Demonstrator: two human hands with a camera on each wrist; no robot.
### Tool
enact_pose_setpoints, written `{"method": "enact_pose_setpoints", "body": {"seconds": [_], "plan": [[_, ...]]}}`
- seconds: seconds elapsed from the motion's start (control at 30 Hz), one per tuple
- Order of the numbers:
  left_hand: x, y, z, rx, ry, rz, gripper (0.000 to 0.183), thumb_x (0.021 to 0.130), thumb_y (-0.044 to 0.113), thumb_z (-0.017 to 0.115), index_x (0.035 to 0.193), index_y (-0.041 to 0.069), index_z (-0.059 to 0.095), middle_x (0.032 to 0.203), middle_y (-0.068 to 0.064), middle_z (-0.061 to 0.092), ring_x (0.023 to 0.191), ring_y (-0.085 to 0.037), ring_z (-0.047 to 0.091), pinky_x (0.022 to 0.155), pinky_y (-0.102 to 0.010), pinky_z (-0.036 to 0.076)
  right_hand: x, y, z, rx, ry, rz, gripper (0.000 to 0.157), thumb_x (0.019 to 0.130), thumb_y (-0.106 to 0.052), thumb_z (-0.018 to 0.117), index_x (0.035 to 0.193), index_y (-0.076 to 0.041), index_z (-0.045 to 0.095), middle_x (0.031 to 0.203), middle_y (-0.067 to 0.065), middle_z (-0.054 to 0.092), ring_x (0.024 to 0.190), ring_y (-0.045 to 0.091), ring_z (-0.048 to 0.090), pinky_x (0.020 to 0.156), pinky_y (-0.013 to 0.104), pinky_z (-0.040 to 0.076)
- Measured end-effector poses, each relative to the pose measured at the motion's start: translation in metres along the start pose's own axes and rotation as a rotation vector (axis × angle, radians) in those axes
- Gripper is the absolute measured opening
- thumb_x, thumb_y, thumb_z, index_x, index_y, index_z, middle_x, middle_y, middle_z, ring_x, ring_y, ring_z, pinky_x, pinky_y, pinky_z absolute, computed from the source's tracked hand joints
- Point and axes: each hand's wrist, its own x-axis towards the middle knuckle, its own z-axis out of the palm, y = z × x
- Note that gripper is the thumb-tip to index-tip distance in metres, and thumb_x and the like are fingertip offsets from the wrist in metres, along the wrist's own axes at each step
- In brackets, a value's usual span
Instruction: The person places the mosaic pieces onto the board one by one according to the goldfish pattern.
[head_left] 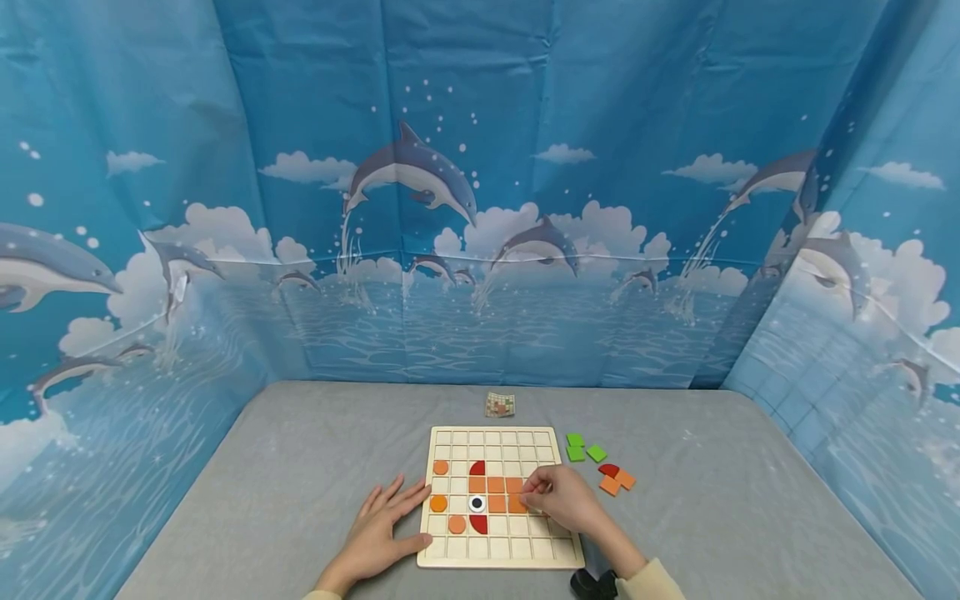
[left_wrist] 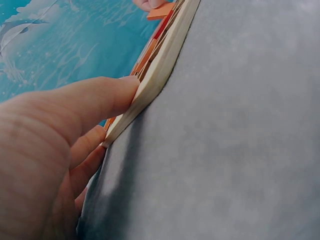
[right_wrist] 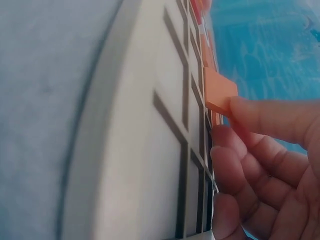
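Observation:
A pale wooden grid board (head_left: pixel 442 550) lies on the grey table, its cells partly filled with flat coloured pieces. Over its middle right, my right hand (head_left: pixel 558 498) pinches an orange square tile (right_wrist: pixel 219 90) between thumb and fingers, tilted at a cell. My left hand (head_left: pixel 378 532) rests at the board's left edge, fingers spread and thumb on the rim. On the board are several orange square tiles (head_left: pixel 496 484), two red quarter-circles (head_left: pixel 478 524), orange discs (head_left: pixel 457 524) and a white disc with a black centre (head_left: pixel 477 503).
Right of the board lie green tiles (head_left: pixel 575 453), two orange tiles (head_left: pixel 610 485) and a red quarter-circle (head_left: pixel 609 470). A small patterned card (head_left: pixel 500 405) sits behind the board. A black object (head_left: pixel 592 585) is by the right wrist. A dolphin-print curtain (head_left: pixel 480 333) encloses the table.

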Motion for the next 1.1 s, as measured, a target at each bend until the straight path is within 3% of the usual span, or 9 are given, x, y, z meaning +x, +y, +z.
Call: {"method": "enact_pose_setpoints", "body": {"seconds": [0.43,1.1], "plan": [[-0.0003,0.0005,-0.0009,0.005,-0.006,0.001,0.070,0.080,0.050,0.070,0.139,0.017,0.052,0.144,0.000,0.044,0.140,-0.035,0.017,0.108,-0.056,0.000,-0.0003,-0.0021,0.0059,-0.134,0.043,-0.001,0.012,0.081,-0.019,0.076,0.076,-0.020,0.066,0.064,-0.010,0.054,0.055,0.009,0.047,0.048,0.024,0.036],[-0.0005,0.0004,0.0003,0.029,0.005,0.015,0.070,0.081,0.051,0.069,0.138,0.015,0.053,0.143,-0.002,0.045,0.139,-0.036,0.020,0.109,-0.056,0.002,-0.0009,-0.0035,0.0082,-0.142,0.057,0.002,0.014,0.076,-0.017,0.079,0.075,-0.019,0.065,0.062,-0.011,0.053,0.054,0.008,0.047,0.048,0.024,0.035]]}}
